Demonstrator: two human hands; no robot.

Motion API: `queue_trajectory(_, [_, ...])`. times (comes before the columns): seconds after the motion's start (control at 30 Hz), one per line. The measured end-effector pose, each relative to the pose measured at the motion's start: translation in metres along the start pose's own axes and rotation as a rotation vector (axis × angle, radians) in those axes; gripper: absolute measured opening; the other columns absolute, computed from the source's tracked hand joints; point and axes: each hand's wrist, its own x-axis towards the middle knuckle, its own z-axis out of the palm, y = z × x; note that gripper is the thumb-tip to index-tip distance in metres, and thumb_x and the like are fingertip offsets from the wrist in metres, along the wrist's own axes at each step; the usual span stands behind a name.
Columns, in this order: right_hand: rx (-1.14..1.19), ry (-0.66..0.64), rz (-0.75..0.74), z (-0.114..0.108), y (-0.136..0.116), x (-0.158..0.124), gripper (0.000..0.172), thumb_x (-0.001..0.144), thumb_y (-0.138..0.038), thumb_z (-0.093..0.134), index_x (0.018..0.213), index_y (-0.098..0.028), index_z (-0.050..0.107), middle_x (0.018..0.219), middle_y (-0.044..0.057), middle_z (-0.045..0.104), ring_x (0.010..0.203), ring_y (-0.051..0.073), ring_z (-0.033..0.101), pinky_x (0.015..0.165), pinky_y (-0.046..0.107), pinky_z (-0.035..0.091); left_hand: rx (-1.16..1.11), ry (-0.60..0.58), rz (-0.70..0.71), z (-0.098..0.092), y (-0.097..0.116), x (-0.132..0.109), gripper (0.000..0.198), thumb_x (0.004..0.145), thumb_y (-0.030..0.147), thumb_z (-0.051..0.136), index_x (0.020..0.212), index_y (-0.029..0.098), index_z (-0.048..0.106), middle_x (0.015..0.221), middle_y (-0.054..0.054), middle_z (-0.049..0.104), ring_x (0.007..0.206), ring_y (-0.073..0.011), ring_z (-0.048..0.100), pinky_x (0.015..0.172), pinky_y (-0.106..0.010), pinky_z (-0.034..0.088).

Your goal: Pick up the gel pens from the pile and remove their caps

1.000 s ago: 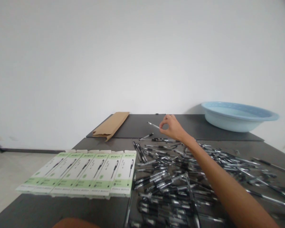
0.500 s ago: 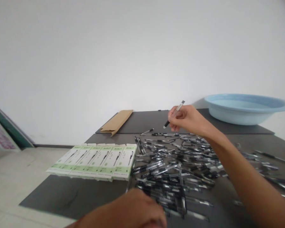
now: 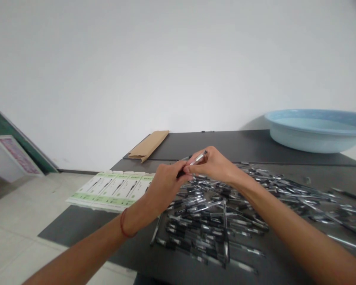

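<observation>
My right hand [image 3: 212, 164] pinches a clear-barrelled gel pen [image 3: 199, 158], which slants down toward my left hand [image 3: 169, 178]. My left hand's fingers are closed round the pen's dark lower end, mostly hidden between the two hands. The hands meet above the far left side of a large spread of loose black-and-clear pens [image 3: 201, 202]. Just behind the fingertips another pen [image 3: 186, 158] lies on the table. Left of my left hand is a row of white-and-green pen boxes [image 3: 112, 188], partly covered by that hand.
A brown paper bag [image 3: 150, 145] lies at the back of the dark table [image 3: 130, 237]. A large light-blue basin [image 3: 317, 136] stands at the back right. Framed boards [image 3: 20, 154] lean against the wall at the left, on the tiled floor.
My left hand has risen from the near edge to meet my right hand. The right hand has lowered and moved left with the pen. The view has shifted slightly.
</observation>
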Motion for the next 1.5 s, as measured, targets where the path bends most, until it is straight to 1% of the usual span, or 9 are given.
queue_trajectory(0.2, [-0.179, -0.04, 0.073, -0.03, 0.006, -0.002, 0.046, 0.066, -0.032, 0.092, 0.109, -0.02, 0.079, 0.093, 0.005, 0.081, 0.081, 0.02, 0.073, 0.071, 0.03, 0.056, 0.09, -0.139, -0.018, -0.008, -0.03, -0.013, 0.031, 0.106, 0.032, 0.042, 0.096, 0.016, 0.066, 0.084, -0.004, 0.075, 0.073, -0.017, 0.068, 0.066, -0.028, 0.042])
queue_trajectory(0.33, [-0.498, -0.115, 0.13, -0.051, 0.021, -0.004, 0.01, 0.079, -0.025, 0.08, 0.087, -0.02, 0.083, 0.081, 0.004, 0.08, 0.073, 0.019, 0.071, 0.067, 0.03, 0.053, 0.021, -0.116, -0.061, -0.005, -0.062, -0.017, 0.043, 0.109, 0.042, 0.029, 0.093, 0.019, 0.061, 0.074, 0.0, 0.069, 0.065, -0.0153, 0.062, 0.066, -0.029, 0.041])
queue_trajectory(0.47, [-0.609, -0.313, 0.17, -0.044, 0.041, 0.0, 0.012, 0.078, -0.018, 0.076, 0.086, -0.017, 0.084, 0.078, 0.004, 0.08, 0.069, 0.018, 0.071, 0.066, 0.028, 0.05, -0.067, 0.08, -0.007, 0.013, -0.079, 0.001, 0.049, 0.109, 0.047, 0.026, 0.091, 0.019, 0.061, 0.071, 0.001, 0.061, 0.066, -0.0158, 0.056, 0.065, -0.03, 0.037])
queue_trajectory(0.6, [-0.679, -0.401, 0.2, -0.035, 0.05, 0.002, 0.016, 0.078, -0.018, 0.076, 0.091, -0.017, 0.085, 0.08, 0.004, 0.081, 0.071, 0.019, 0.072, 0.066, 0.026, 0.049, -0.152, 0.047, 0.27, 0.019, -0.063, 0.036, 0.041, 0.109, 0.041, 0.03, 0.092, 0.019, 0.059, 0.077, -0.001, 0.064, 0.068, -0.0145, 0.056, 0.068, -0.03, 0.037])
queue_trajectory(0.83, [-0.795, -0.335, 0.247, -0.047, 0.05, -0.002, 0.018, 0.075, -0.012, 0.075, 0.089, -0.018, 0.084, 0.083, 0.003, 0.081, 0.074, 0.019, 0.071, 0.068, 0.026, 0.047, -0.08, -0.159, 0.529, -0.021, -0.014, 0.067, 0.034, 0.109, 0.031, 0.037, 0.085, 0.018, 0.057, 0.063, 0.003, 0.054, 0.057, -0.0118, 0.048, 0.061, -0.031, 0.032])
queue_trajectory(0.97, [-0.682, -0.479, 0.281, -0.039, 0.059, 0.001, 0.016, 0.075, -0.012, 0.077, 0.088, -0.018, 0.085, 0.08, 0.003, 0.08, 0.071, 0.018, 0.071, 0.066, 0.024, 0.048, -0.03, -0.246, 0.558, -0.028, -0.014, 0.066, 0.032, 0.108, 0.029, 0.039, 0.082, 0.018, 0.055, 0.059, 0.004, 0.05, 0.055, -0.0108, 0.044, 0.059, -0.031, 0.03])
queue_trajectory(1.1, [-0.613, -0.697, 0.267, -0.009, 0.067, 0.002, 0.017, 0.076, -0.01, 0.076, 0.088, -0.017, 0.086, 0.08, 0.004, 0.082, 0.068, 0.016, 0.071, 0.064, 0.023, 0.047, -0.096, -0.236, 0.536, -0.024, -0.023, 0.069, 0.033, 0.108, 0.027, 0.038, 0.083, 0.017, 0.057, 0.064, 0.003, 0.057, 0.059, -0.0097, 0.049, 0.063, -0.029, 0.034])
queue_trajectory(1.27, [-0.838, -0.619, 0.186, 0.009, 0.059, 0.0, 0.025, 0.074, -0.006, 0.071, 0.087, -0.021, 0.086, 0.079, 0.003, 0.081, 0.071, 0.018, 0.07, 0.065, 0.025, 0.043, -0.206, -0.195, 0.523, -0.025, -0.026, 0.072, 0.035, 0.108, 0.028, 0.039, 0.083, 0.017, 0.06, 0.069, 0.003, 0.059, 0.061, -0.009, 0.049, 0.065, -0.027, 0.036])
queue_trajectory(1.5, [-0.916, -0.4, 0.184, -0.024, 0.056, 0.002, 0.022, 0.076, -0.012, 0.078, 0.094, -0.021, 0.084, 0.084, 0.003, 0.081, 0.076, 0.02, 0.07, 0.072, 0.026, 0.044, -0.169, -0.152, 0.478, -0.028, -0.032, 0.074, 0.035, 0.107, 0.027, 0.04, 0.082, 0.016, 0.062, 0.067, 0.003, 0.06, 0.06, -0.0091, 0.049, 0.066, -0.028, 0.036])
